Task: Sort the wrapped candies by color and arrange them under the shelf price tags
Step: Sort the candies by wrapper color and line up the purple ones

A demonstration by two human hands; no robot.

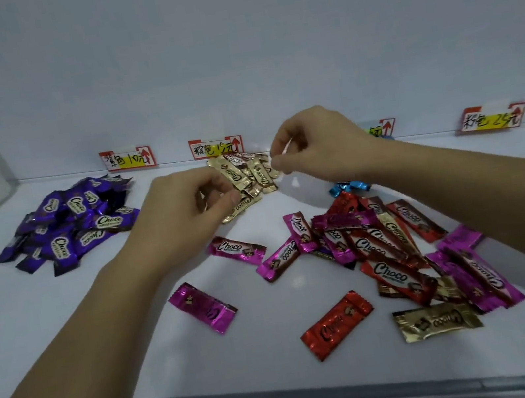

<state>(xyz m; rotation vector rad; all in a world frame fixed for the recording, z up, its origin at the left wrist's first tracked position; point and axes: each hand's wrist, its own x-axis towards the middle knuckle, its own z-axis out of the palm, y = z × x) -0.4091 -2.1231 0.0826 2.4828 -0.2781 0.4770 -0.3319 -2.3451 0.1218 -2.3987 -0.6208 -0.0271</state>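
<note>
Roughly halfway, I'd say; the purple pile (67, 221) is already heaped under the first price tag (127, 158) at the back left of the shelf (68, 335), and the gold pile (246, 173) sits right under the second price tag (216, 146). Both hands are busy at that gold pile; the left hand (183, 212) has its fingers curled and thumb and forefinger nipping the near edge of it, while the right hand (314, 141) hovers just above its far side, pinching a thin pale wrapper (284, 146) between thumb and fingertips; too small and blurry to call its colour, but a gold one is my guess. A lone blue candy (349, 187) lies near the third price tag (381, 128), which the right wrist half hides; nothing is visible under the fourth price tag (490, 118) yet. What's left is the mixed heap (401, 245) at front right, reds and magentas tangled with a few golds; plus strays nearer the front: a face-down magenta candy (203, 307), a red candy (338, 325) and a gold candy (438, 321) lying apart. So two colours look mostly done, red and magenta not started, and some golds still to fish out.
</note>
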